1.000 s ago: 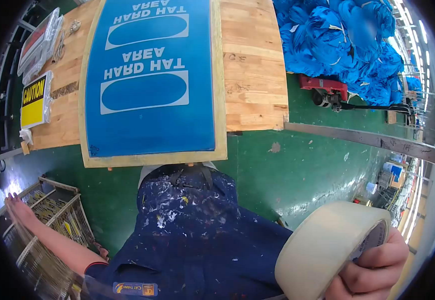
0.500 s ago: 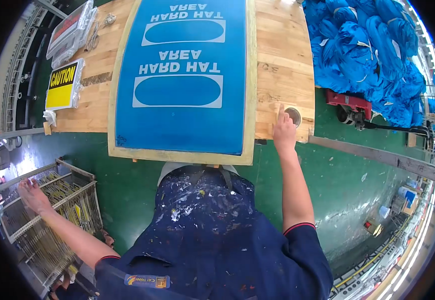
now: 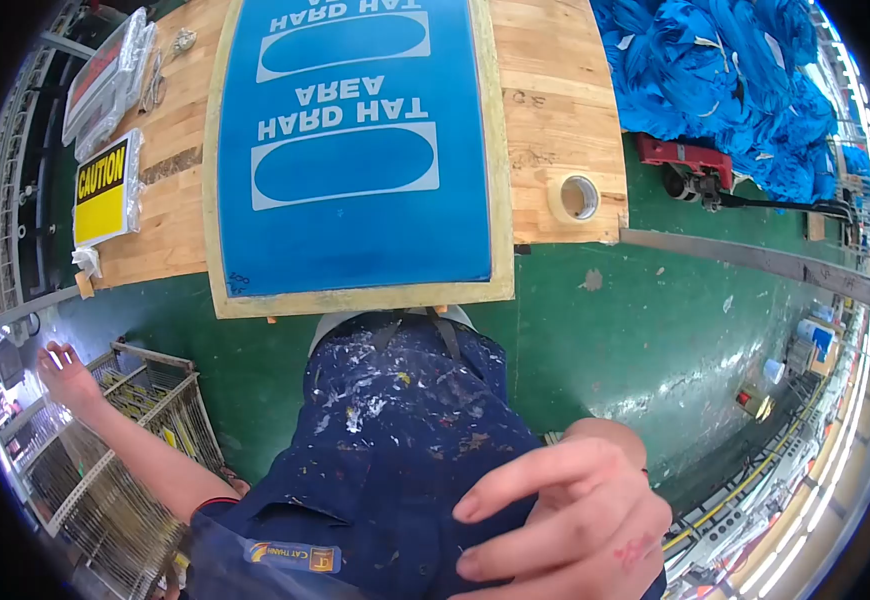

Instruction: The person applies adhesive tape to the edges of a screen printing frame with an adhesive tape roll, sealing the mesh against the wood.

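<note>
My right hand (image 3: 575, 525) is raised close to the camera in front of my apron, its fingers apart and nothing in them. A roll of tape (image 3: 573, 199) lies on the right part of the wooden table. Out to the left, my left hand (image 3: 72, 380) hangs over a wire rack (image 3: 145, 430), small in view, with its fingers apart and no held thing visible. Before me a framed blue printing screen (image 3: 365, 240) rests on the table, its near end jutting past the edge. It carries upside-down HARD HAT AREA lettering and oval shapes.
Wrapped CAUTION signs (image 3: 105, 190) and another wrapped stack (image 3: 105, 85) sit at the table's left. Blue bundles (image 3: 715, 80) are piled at the right, above a red pallet jack (image 3: 685, 158). A metal bar (image 3: 755, 257) runs right from the table (image 3: 555, 100).
My right hand has left the tape roll and come back toward the camera. My left hand has shifted slightly, still over the rack. The whole view has tilted a little.
</note>
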A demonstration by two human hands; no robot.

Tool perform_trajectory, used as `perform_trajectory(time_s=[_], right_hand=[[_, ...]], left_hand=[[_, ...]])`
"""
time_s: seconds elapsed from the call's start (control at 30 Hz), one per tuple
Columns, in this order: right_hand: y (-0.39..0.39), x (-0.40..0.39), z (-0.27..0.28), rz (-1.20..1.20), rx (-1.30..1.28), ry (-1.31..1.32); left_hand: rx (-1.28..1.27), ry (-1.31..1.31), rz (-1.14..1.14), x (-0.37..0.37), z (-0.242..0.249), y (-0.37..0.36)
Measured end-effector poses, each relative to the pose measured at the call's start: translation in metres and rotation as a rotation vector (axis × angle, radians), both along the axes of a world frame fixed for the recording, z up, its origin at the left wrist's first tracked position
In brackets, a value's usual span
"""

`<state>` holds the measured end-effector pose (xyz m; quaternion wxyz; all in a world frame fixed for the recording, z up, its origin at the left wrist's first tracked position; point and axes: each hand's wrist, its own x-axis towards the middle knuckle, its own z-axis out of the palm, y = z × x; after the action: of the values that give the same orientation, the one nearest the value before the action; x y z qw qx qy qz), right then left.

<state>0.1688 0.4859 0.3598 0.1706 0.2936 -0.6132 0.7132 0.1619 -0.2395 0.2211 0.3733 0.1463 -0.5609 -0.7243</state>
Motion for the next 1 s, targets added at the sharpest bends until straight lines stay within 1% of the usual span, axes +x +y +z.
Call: perform_trajectory(time_s=[0.03,0.1,0.13,0.17,0.2,0.27,0.3,0.33,0.37,0.43,0.5,0.53,0.6,0.63,0.67,0.77,0.87,1.0], right_hand=[[-0.007,-0.005,-0.010,-0.015,-0.018,0.094],[-0.021,-0.014,-0.029,-0.047,-0.055,0.282],[0.002,-0.010,-0.026,0.097,0.040,0.181],[0.010,-0.012,-0.029,0.100,0.114,0.125],[0.008,-0.012,-0.041,0.035,0.166,0.047],[0.005,-0.007,-0.074,-0.224,0.231,-0.276],[0.009,-0.005,-0.097,-0.358,0.207,-0.515],[0.015,-0.005,-0.125,-0.487,0.085,-0.840],[0.032,-0.001,-0.165,-0.526,0.068,-0.987],[0.056,0.008,-0.224,-0.563,0.178,-1.211],[0.074,0.020,-0.274,-0.562,0.371,-1.247],[0.082,0.026,-0.293,-0.565,0.467,-1.261],[0.095,0.029,-0.322,-0.594,0.527,-1.299],[0.098,0.029,-0.329,-0.609,0.558,-1.316],[0.102,0.030,-0.336,-0.601,0.557,-1.339],[0.099,0.025,-0.337,-0.610,0.459,-1.396],[0.101,0.027,-0.338,-0.564,0.419,-1.437],[0.098,0.026,-0.339,-0.547,0.460,-1.440]], left_hand=[[-0.009,-0.031,0.033,-0.001,-0.006,-0.006],[-0.033,-0.093,0.100,-0.018,0.001,0.025],[-0.024,-0.119,0.049,-0.025,0.004,0.052],[-0.017,-0.151,-0.005,-0.031,0.012,0.082],[-0.016,-0.168,-0.047,-0.034,0.015,0.094],[-0.001,-0.248,-0.283,-0.020,-0.024,0.062],[-0.134,-0.445,-0.348,-0.012,-0.055,0.041],[-0.267,-0.657,-0.404,-0.009,-0.077,0.023],[-0.297,-0.822,-0.412,-0.014,-0.079,0.069],[-0.325,-1.011,-0.503,-0.021,-0.105,0.119],[-0.265,-1.099,-0.557,-0.023,-0.137,0.152],[-0.310,-1.143,-0.582,-0.021,-0.156,0.158],[-0.378,-1.197,-0.641,-0.016,-0.186,0.163],[-0.396,-1.215,-0.669,-0.015,-0.191,0.167],[-0.385,-1.231,-0.658,-0.012,-0.196,0.172],[-0.331,-1.247,-0.726,-0.008,-0.209,0.166],[-0.311,-1.250,-0.763,-0.009,-0.206,0.167],[-0.284,-1.219,-0.722,-0.010,-0.209,0.169]])
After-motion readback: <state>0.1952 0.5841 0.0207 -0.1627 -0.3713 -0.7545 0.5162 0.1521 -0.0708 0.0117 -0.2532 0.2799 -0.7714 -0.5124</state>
